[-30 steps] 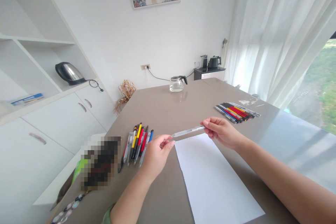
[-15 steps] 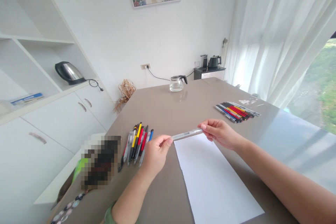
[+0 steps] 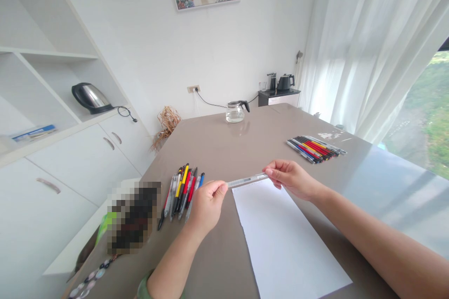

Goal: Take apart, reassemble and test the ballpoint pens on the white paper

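A clear, slim pen [image 3: 246,180] is stretched between my two hands, just over the far edge of a white sheet of paper [image 3: 287,238]. My left hand [image 3: 210,201] pinches its left end between thumb and fingers. At the other end, my right hand [image 3: 286,174] pinches the pen with thumb and forefinger. Beyond my left wrist lies a loose bunch of pens [image 3: 180,191], clear, yellow, red, black and blue. A neater row of pens [image 3: 315,149] lies farther off to the right.
A glass pot [image 3: 235,113] with a black handle stands at the table's [image 3: 217,149] far end. On the left edge rest a blurred-out dark object [image 3: 135,217] and a beaded strap [image 3: 91,279]. White scraps [image 3: 331,135] lie beyond the row of pens.
Both hands keep hold of the pen, almost in the same place. The whole view has shifted very slightly.
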Action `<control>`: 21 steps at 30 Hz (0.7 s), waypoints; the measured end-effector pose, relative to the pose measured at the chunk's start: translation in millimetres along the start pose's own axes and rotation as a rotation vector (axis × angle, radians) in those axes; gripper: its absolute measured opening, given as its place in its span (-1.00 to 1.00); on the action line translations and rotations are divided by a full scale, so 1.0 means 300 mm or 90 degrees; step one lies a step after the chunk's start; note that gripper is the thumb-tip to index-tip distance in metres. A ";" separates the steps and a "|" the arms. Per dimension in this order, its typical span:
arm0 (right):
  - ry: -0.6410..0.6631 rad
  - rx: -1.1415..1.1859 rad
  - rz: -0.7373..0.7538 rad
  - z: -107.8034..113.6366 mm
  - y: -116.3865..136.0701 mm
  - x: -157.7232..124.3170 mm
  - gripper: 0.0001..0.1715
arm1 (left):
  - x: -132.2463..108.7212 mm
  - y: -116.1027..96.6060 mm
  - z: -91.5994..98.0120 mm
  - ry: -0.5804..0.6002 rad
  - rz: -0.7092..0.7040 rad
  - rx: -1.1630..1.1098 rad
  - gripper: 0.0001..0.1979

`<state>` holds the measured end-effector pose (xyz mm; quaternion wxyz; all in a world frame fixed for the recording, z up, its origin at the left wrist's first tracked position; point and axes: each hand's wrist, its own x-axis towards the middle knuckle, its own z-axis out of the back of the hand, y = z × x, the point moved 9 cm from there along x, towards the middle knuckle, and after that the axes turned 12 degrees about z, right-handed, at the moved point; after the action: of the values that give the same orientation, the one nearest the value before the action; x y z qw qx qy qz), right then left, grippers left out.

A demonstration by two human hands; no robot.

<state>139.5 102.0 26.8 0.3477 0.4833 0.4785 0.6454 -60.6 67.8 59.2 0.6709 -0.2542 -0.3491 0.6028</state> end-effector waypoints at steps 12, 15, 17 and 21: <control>-0.050 0.130 -0.007 -0.009 0.012 -0.001 -0.74 | 0.005 0.037 -0.034 0.048 0.054 -0.081 -0.69; -0.064 0.232 0.011 -0.021 0.038 0.000 -0.74 | -0.007 0.027 -0.078 0.099 0.045 -0.093 -0.69; -0.097 0.260 0.041 0.000 0.064 0.004 -0.78 | -0.024 0.014 -0.108 0.139 0.044 -0.073 -0.67; -0.185 0.341 0.101 0.096 0.119 0.012 -0.85 | -0.096 -0.060 -0.181 0.273 -0.052 0.075 -0.36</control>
<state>166.6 102.7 64.0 0.2212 0.6806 0.5374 0.4461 -8.0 41.3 34.1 0.7673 -0.3221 -0.1728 0.5269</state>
